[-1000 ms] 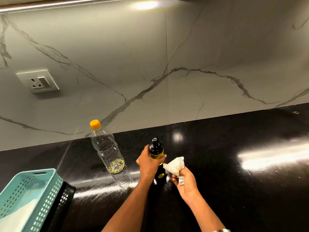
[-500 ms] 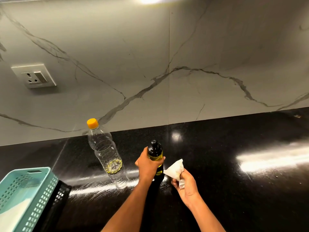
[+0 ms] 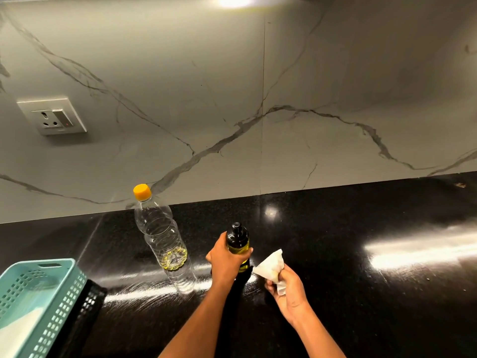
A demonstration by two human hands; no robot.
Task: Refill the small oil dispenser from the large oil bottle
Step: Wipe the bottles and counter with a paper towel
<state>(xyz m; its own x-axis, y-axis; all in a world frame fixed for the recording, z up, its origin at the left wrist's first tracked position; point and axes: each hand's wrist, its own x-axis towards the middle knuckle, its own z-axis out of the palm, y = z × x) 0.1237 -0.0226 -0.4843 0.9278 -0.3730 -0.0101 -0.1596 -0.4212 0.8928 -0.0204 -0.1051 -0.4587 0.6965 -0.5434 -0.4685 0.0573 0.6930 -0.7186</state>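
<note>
The small oil dispenser (image 3: 237, 242) has a black top and yellow oil inside. It stands on the black counter (image 3: 335, 280), and my left hand (image 3: 225, 259) grips its body. The large clear plastic oil bottle (image 3: 161, 236) with a yellow cap stands upright to the left, apart from my hand, with only a little yellow oil at its bottom. My right hand (image 3: 287, 288) pinches a crumpled white tissue (image 3: 271, 266) just right of the dispenser, close to its side.
A teal plastic basket (image 3: 38, 303) sits at the lower left, with a black basket (image 3: 87, 306) beside it. A grey marble backsplash with a power socket (image 3: 53, 116) rises behind the counter. Bright light glares on the counter to the right.
The tissue in my right hand has drawn slightly away from the dispenser's side. My left hand keeps its grip on the dispenser. The view has shifted a little.
</note>
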